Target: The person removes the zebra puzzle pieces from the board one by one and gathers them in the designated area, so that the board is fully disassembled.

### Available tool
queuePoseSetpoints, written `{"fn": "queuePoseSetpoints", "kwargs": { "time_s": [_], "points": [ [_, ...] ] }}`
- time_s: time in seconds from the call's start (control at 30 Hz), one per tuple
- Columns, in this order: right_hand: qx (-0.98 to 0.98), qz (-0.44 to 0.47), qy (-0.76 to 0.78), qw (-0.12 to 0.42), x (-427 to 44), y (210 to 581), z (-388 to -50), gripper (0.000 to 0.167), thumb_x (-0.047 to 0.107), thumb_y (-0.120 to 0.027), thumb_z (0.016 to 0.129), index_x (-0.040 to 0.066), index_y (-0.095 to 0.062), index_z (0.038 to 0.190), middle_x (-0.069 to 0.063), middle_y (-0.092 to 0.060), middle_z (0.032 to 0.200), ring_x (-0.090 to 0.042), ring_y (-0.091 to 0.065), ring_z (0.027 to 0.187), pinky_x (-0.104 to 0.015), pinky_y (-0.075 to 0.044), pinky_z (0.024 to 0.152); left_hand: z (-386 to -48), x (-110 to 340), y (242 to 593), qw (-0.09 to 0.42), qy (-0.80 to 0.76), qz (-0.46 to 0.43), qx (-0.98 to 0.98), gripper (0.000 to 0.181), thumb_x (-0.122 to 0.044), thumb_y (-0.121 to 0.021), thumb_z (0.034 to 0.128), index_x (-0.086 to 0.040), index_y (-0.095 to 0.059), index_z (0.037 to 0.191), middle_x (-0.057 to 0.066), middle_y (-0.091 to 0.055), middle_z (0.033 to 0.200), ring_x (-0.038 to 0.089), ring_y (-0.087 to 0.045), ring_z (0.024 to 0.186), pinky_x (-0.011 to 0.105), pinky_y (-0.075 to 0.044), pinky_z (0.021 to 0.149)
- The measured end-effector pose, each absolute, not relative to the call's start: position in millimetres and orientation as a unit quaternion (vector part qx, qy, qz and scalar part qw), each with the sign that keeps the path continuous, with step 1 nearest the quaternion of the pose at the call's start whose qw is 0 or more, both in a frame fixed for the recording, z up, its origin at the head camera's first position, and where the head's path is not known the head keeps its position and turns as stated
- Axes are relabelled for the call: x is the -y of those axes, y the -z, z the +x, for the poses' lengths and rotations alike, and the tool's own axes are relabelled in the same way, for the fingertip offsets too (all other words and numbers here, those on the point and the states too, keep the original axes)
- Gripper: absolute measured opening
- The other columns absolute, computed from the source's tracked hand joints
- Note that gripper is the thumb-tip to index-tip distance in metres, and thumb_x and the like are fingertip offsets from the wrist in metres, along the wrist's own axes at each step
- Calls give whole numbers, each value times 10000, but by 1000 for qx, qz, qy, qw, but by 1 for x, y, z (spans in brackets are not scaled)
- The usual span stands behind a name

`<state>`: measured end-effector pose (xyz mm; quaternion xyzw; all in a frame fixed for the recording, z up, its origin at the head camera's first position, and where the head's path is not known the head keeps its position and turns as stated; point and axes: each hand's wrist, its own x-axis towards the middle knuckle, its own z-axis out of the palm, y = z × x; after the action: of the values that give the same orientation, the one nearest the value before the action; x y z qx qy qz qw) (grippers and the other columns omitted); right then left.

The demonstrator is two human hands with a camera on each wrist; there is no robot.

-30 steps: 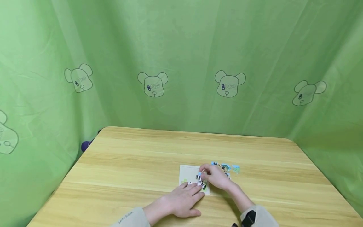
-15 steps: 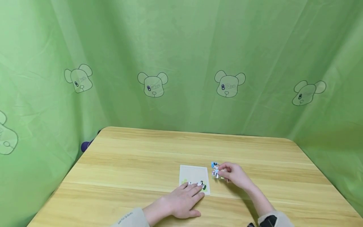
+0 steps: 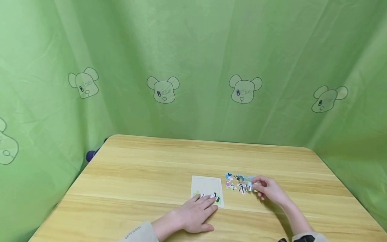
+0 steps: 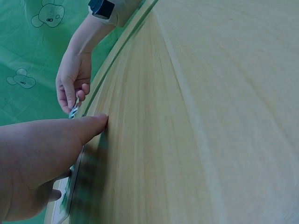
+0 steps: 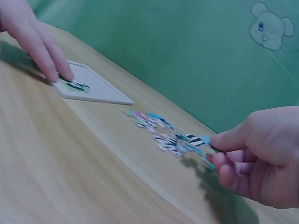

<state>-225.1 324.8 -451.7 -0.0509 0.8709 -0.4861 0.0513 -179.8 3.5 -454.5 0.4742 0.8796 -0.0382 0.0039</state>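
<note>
My left hand lies with fingers extended over the lower part of a pale square puzzle tray. Beneath its fingertips, a few fitted pieces with green and black-and-white print show at the tray's near edge; the hand covers part of them. Between thumb and fingers, my right hand pinches a striped puzzle piece with a blue part, raised a little off the table. Just left of and below it lie several loose puzzle pieces, printed with stripes, blue and green, partly hidden by that hand.
The wooden table extends around the tray and pieces. A green curtain with bear-head outlines hangs behind and at both sides. Past the table's left edge, a purple object is partly visible.
Holding the striped piece, my right hand has moved right, from above the tray, across the loose pieces, to their right side. My left hand stays in place on the tray.
</note>
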Motion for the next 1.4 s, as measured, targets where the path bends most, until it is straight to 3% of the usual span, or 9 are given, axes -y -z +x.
{"fn": "queuePoseSetpoints", "kwargs": {
  "time_s": [0.37, 0.9, 1.17, 1.4],
  "points": [
    [-909, -1, 417, 20, -333, 460, -223, 230, 67, -633, 843, -56, -627, 1037, -32, -527, 656, -119, -465, 516, -225, -423, 440, -181, -4, 454, 9, 38, 474, -880, 665, -586, -370, 914, -187, -327, 1444, 22, -244, 1512, 177, -221, 1373, 392, -233, 1100],
    [-911, 45, 410, 12, -330, 458, -223, 359, 123, -648, 846, -118, -536, 1087, -80, -544, 784, -174, -512, 630, -257, -473, 497, -181, -4, 454, 8, 38, 478, -877, 663, -580, -370, 918, -183, -323, 1447, 26, -246, 1511, 179, -224, 1373, 392, -236, 1099],
    [-911, 9, 412, 6, -315, 446, -222, 397, 149, -650, 847, -96, -536, 1138, -102, -595, 895, -191, -556, 723, -284, -515, 576, -179, -2, 453, 8, 42, 478, -877, 673, -583, -363, 916, -180, -309, 1453, 34, -237, 1514, 186, -221, 1374, 397, -224, 1103],
    [-899, -32, 436, 9, -276, 436, -229, 360, 106, -652, 839, -75, -558, 1135, -85, -587, 855, -206, -541, 650, -286, -494, 531, -179, 4, 454, -6, 30, 476, -879, 676, -575, -394, 911, -162, -329, 1442, 56, -272, 1499, 204, -252, 1364, 405, -242, 1097]
  ]
}}
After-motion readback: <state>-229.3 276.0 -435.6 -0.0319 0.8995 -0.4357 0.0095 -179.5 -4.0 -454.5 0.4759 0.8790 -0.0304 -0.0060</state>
